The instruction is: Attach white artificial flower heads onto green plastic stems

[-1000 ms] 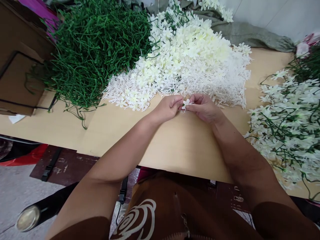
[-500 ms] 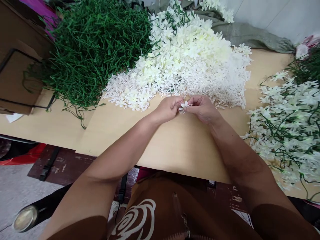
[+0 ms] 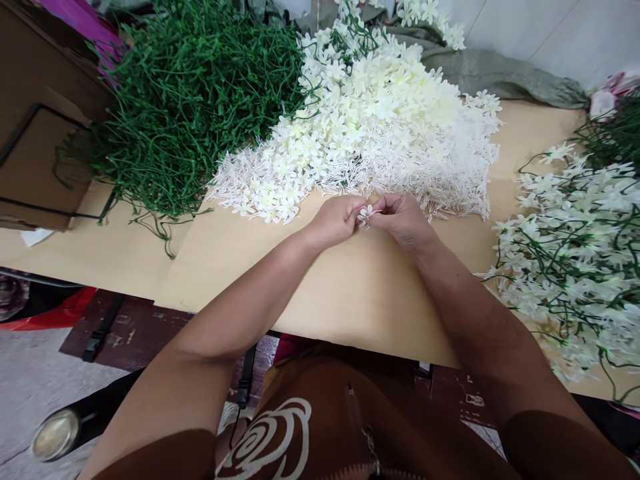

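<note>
Small white artificial flowers (image 3: 367, 215) show between my two hands, low over the cardboard-coloured tabletop. My left hand (image 3: 336, 221) is closed in a pinch on them, its fingertips partly hidden. From the other side my right hand (image 3: 404, 220) pinches at the same flowers, thumb and forefinger close to the petals; a thin white stem shows at its fingers. Just beyond both hands lies a large heap of loose white artificial flowers (image 3: 345, 127), many with their thin white stems pointing toward me.
A pile of green plastic stems (image 3: 200, 100) stands at the back left beside a cardboard box (image 3: 45, 160) and a black wire frame (image 3: 35, 110). White flowers on green stems (image 3: 590, 267) are heaped at the right. Grey-green cloth (image 3: 505, 77) lies along the wall.
The hands stay almost in place, still pinching the flowers. The petals have turned slightly between the fingers, and the right hand has shifted a little. The view has moved slightly.
</note>
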A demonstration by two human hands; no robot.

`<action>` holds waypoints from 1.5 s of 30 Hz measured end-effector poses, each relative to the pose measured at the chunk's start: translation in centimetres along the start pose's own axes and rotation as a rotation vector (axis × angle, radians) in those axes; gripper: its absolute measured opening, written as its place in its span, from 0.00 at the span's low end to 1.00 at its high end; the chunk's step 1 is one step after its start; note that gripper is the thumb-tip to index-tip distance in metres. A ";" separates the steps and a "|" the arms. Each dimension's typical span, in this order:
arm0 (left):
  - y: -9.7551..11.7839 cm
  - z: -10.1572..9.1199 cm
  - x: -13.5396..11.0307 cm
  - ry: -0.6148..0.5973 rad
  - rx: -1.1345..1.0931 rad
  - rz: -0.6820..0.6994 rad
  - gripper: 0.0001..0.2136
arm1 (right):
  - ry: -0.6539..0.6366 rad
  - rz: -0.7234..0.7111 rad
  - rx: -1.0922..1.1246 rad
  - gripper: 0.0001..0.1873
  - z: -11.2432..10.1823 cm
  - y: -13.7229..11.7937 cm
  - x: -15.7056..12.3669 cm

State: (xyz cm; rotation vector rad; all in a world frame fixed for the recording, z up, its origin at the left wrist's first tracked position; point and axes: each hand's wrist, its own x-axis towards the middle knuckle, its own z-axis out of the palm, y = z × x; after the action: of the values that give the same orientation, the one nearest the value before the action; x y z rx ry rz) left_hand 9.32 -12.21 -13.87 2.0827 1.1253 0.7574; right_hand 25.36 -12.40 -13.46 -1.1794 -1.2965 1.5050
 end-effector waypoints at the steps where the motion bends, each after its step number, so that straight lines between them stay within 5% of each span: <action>1: 0.0 0.0 0.0 0.013 0.015 -0.002 0.15 | 0.016 -0.008 0.007 0.17 0.1 0.1 0.1; 7: -0.7 -1.9 0.2 0.181 0.051 -0.011 0.15 | 0.035 -0.157 0.056 0.19 -0.1 0.6 0.5; 11: -1.4 -3.4 -0.1 0.361 -0.176 -0.227 0.18 | 0.079 -0.363 -0.006 0.14 -0.3 0.7 0.2; 17: -0.3 -4.0 -0.6 0.238 -0.538 -0.420 0.20 | 0.005 -0.743 -0.333 0.05 0.2 0.4 -0.7; 23: 0.1 -4.6 -0.7 0.152 -0.652 -0.394 0.15 | -0.055 -1.022 -0.683 0.09 0.8 0.8 -0.6; 32: -1.1 -5.2 -0.8 0.276 -0.681 -0.229 0.12 | -0.047 -0.983 -0.723 0.09 0.4 1.1 -0.5; 39: -1.7 -6.0 -0.7 0.412 -0.712 -0.241 0.15 | -0.129 -0.886 -0.760 0.10 0.6 1.3 -0.7; 45: -0.9 -6.9 -1.6 0.255 -0.824 -0.234 0.16 | -0.009 -0.742 -1.009 0.11 -0.1 1.5 -0.7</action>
State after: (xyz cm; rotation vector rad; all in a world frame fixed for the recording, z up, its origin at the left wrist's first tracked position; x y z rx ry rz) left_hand 3.06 -11.36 -10.54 1.1724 0.9343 1.1475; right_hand 25.65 -13.30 -14.88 -1.0248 -2.2738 0.2697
